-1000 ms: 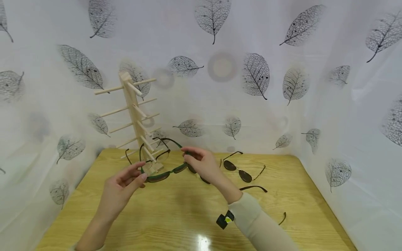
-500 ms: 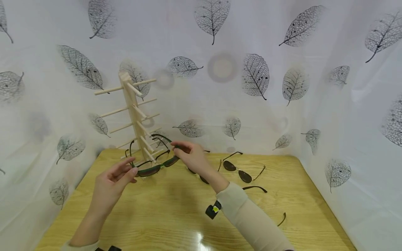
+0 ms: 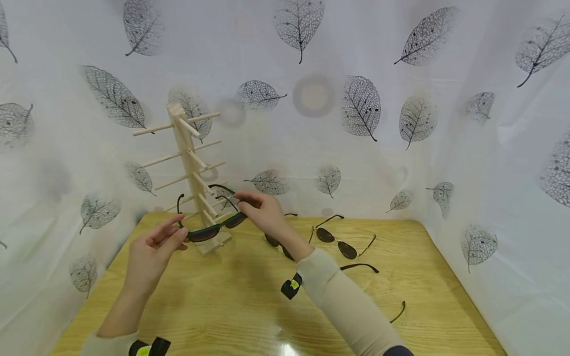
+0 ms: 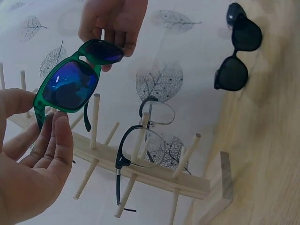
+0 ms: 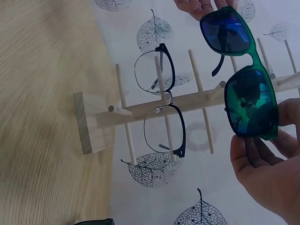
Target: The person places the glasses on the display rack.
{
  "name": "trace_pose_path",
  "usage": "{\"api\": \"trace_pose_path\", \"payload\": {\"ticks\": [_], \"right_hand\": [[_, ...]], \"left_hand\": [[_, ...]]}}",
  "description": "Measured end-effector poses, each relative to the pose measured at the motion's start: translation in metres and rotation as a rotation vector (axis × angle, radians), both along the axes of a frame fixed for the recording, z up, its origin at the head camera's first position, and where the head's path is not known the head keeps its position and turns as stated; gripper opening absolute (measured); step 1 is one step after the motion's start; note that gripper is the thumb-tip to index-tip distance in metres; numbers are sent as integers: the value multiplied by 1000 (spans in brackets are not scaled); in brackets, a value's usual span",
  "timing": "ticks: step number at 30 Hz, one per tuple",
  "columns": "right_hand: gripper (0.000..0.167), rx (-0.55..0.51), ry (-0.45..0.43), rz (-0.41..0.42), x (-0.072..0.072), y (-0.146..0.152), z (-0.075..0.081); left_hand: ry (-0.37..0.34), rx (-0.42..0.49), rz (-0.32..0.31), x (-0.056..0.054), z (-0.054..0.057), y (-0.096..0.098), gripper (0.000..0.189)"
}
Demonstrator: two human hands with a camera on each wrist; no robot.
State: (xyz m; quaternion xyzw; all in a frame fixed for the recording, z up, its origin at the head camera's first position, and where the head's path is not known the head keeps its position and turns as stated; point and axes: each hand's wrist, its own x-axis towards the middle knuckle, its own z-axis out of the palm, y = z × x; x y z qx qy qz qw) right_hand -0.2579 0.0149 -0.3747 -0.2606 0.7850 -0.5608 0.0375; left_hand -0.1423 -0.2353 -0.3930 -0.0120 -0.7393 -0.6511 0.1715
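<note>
Left of centre in the head view, the green-framed sunglasses with blue mirrored lenses (image 3: 204,234) hung in front of the lower part of the pale wooden peg rack (image 3: 182,141). The left hand (image 3: 151,249) pinched one hinge end between thumb and fingers; the right hand (image 3: 263,212) pinched the other. Tilting the unfolded temple arms (image 3: 221,187) could have snagged a peg or knocked the black-browed, clear-lensed eyeglasses (image 5: 167,97) askew; an uneven grip might have let one end drop.
</note>
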Motion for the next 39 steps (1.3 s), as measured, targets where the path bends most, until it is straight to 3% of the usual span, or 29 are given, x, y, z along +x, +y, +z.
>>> {"api": "trace_pose_path", "payload": {"ticks": [6, 12, 22, 31, 39], "right_hand": [[36, 34, 10, -18, -6, -8, 2], [35, 48, 48, -12, -17, -16, 1], [34, -33, -104, 35, -30, -20, -2], [40, -61, -150, 64, -35, -23, -5], [46, -42, -145, 73, -38, -27, -10]], "left_hand": [[24, 67, -14, -5, 0, -5, 32], [7, 33, 15, -10, 2, -9, 34], [-29, 116, 38, -17, -1, -11, 38], [-8, 199, 36, -28, -1, -7, 28], [-20, 190, 66, -31, -3, -8, 29]]}}
